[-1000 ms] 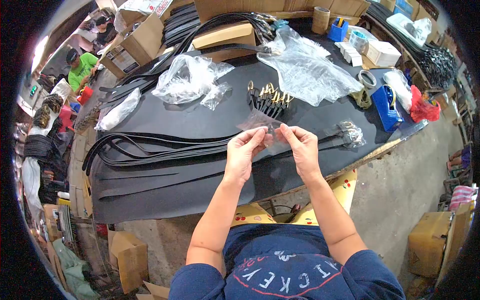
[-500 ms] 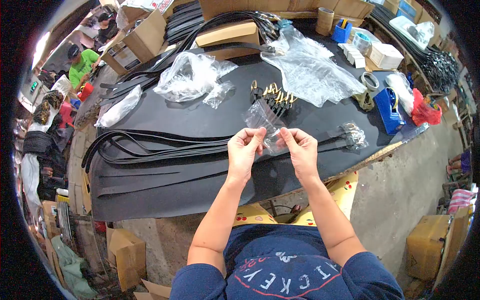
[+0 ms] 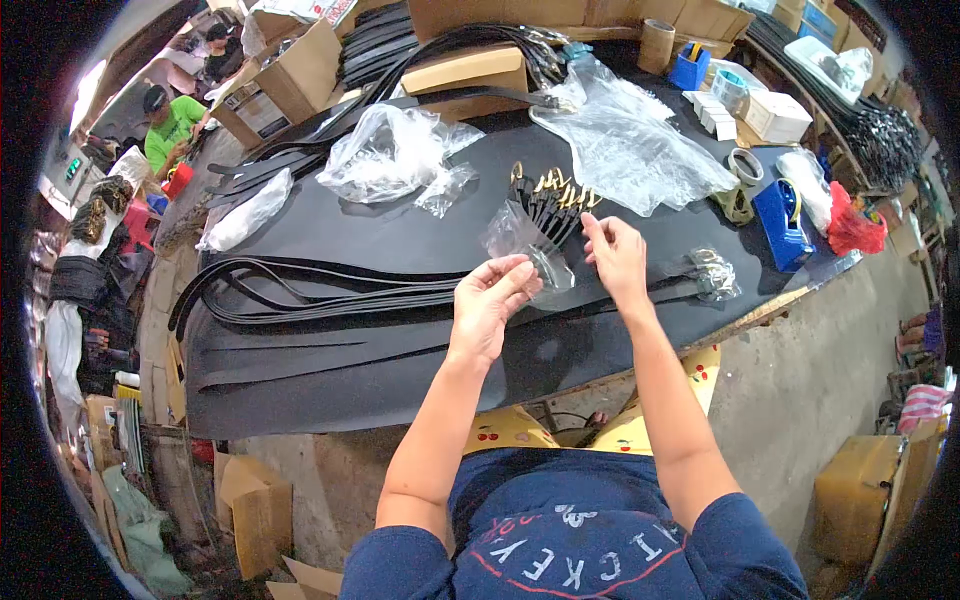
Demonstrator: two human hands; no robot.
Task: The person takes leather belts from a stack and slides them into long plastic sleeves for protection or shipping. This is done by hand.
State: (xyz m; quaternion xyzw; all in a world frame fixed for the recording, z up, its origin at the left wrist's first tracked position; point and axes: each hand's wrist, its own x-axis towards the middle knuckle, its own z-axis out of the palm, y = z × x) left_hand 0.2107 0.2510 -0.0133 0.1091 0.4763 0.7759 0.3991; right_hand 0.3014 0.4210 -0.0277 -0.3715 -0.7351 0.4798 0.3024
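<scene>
My left hand [image 3: 490, 305] pinches the lower left side of a small clear plastic bag [image 3: 527, 245] between thumb and fingers. My right hand [image 3: 617, 260] is raised just right of the bag, its fingers half curled and a little apart, with nothing visible in them. Its fingertips are close to a bunch of black straps with gold-coloured metal clasps [image 3: 553, 190]. The bag partly covers the lower ends of that bunch. Under my left hand and to its left, long black straps [image 3: 330, 290] lie looped on the black-covered table [image 3: 270, 395].
Crumpled clear plastic [image 3: 385, 155] and a large clear bag [image 3: 630, 140] lie farther back. A blue tape dispenser [image 3: 782, 225] stands at the right edge beside a red plastic bag [image 3: 855, 222]. Small wrapped metal parts [image 3: 712, 273] lie to the right. A person in green [image 3: 172, 130] sits at far left.
My right hand has let go of the bag and moved up and right, towards the gold-coloured clasps. My left hand still holds the bag. The view has shifted slightly.
</scene>
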